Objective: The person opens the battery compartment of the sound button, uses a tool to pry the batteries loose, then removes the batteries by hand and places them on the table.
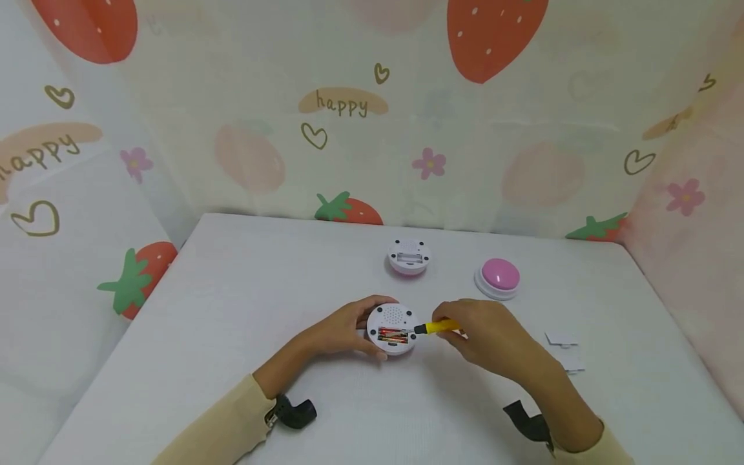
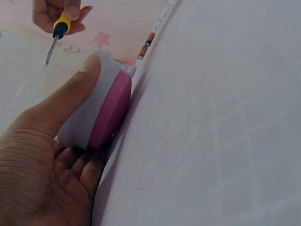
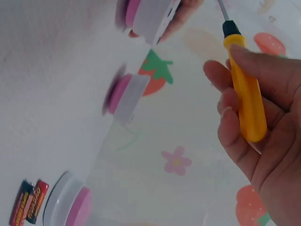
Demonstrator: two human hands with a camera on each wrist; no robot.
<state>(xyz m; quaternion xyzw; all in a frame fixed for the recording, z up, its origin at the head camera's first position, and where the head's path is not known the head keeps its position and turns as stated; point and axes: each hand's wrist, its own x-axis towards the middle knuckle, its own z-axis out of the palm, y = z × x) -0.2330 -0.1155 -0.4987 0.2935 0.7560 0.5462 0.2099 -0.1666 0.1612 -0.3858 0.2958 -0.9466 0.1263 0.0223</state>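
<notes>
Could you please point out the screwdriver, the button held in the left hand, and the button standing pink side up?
Screwdriver [image 3: 249, 100]: right wrist view, on its yellow handle.
Held button [image 1: 394, 315]: head view, on the small holes in its white base.
Pink-up button [image 1: 500, 275]: head view, on its pink top.

Left hand [image 2: 49, 146] gripped the pink-and-white button [image 2: 101, 106], thumb on the white housing, other fingers curled at its lower end. Right hand [image 2: 44, 16], top left of view, held a yellow-handled screwdriver [image 2: 59, 28], shaft angled downward. Two batteries [image 2: 143, 52] lay beyond the button. White table [image 2: 211, 94] filled the right side.
</notes>
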